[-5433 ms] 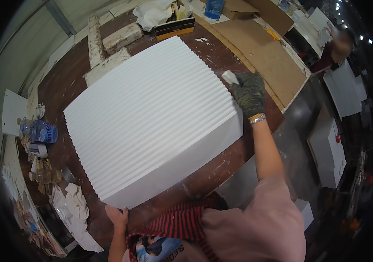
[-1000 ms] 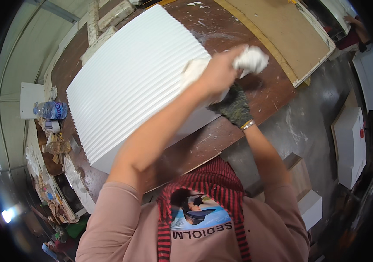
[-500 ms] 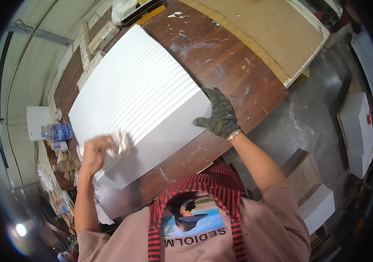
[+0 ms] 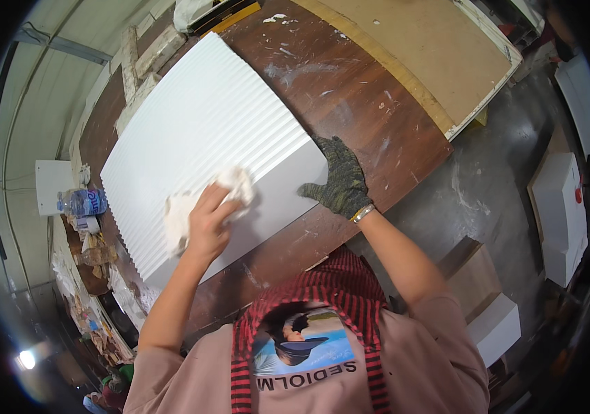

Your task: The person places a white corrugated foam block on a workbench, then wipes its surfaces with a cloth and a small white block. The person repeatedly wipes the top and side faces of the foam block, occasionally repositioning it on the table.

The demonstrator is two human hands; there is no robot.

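A white ribbed panel (image 4: 198, 117) with a smooth pale band along its near side lies tilted across the brown table (image 4: 350, 103). My bare left hand (image 4: 209, 221) has its fingers closed on a crumpled white cloth (image 4: 179, 219), pressed to the panel where the ribs meet the smooth band. My right hand (image 4: 340, 178), in a dark knitted glove, rests at the panel's right end. Its thumb lies over the smooth band, and its fingers stretch apart along the end edge.
Beyond the table's right side is a tan board (image 4: 433, 55) with a pale edge. A plastic bottle (image 4: 82, 202) stands at the left. White panels (image 4: 561, 207) and a wooden box-like piece (image 4: 473, 276) sit on the grey floor at right.
My left hand has moved right and away from me with the cloth, from the panel's near left corner toward its middle. My right hand keeps its place at the right end.
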